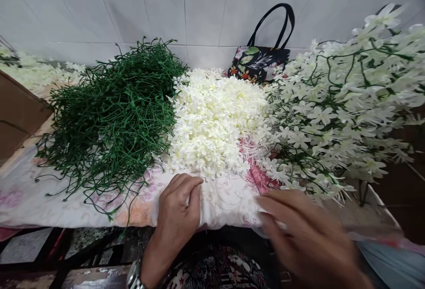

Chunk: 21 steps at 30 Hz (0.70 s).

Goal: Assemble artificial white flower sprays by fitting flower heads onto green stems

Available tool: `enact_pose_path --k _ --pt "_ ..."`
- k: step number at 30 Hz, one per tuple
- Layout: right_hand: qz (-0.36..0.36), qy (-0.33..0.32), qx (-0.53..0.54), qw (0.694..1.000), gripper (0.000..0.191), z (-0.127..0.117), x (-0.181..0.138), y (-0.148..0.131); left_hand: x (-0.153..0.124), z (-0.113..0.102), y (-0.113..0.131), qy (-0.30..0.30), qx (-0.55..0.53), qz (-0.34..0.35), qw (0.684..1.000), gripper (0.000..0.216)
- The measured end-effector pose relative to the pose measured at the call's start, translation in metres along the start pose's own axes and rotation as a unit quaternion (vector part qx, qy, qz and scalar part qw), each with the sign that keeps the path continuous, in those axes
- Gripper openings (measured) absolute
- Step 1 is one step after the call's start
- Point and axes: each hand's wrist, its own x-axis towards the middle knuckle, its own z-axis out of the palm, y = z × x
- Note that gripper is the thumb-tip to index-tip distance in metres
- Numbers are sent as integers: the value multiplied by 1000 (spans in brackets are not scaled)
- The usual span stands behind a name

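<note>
My left hand [178, 211] rests on the near edge of a pale flowered cloth [49, 196], fingers curled and pinching the fabric just in front of a heap of loose white artificial blossoms [215, 116]. My right hand [305, 236] is blurred by motion over the cloth's near right edge, fingers stretched out flat, with nothing visible in it. Left of the blossoms lies a big tangle of green plastic stems [113, 112]. To the right is a pile of assembled sprays, white flowers on green stems [345, 98].
A black floral handbag [259, 61] stands against the white tiled wall [199, 5] behind the blossoms. A brown cardboard box [16, 112] sits at the far left, more white flowers [29, 70] behind it. A wristwatch [134, 275] is on my left wrist.
</note>
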Motion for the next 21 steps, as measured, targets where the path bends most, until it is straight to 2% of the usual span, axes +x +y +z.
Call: enact_pose_path --k 1,3,5,8,12,15,18,21 --pt "-35 -54 -16 998 26 16 8 -8 5 4 2 -20 46 12 999 22" --pt "-46 -74 -34 996 20 41 21 -14 15 12 7 -93 146 -4 985 25" --pt "-15 -90 -72 993 24 57 26 -11 24 19 13 -165 219 -20 962 26" --pt "33 -124 -118 985 28 65 26 1 31 24 18 -194 271 -34 942 27" --pt "55 -174 -137 974 27 65 25 8 22 17 15 -150 263 -34 952 25" --pt "38 -188 -134 972 25 65 28 7 10 8 6 -91 196 -33 976 23" --pt "14 -194 -126 973 26 64 29 5 0 1 -2 -25 45 -53 997 20" --pt "2 -174 -77 982 26 61 26 5 -5 -5 -7 24 -152 -129 980 12"
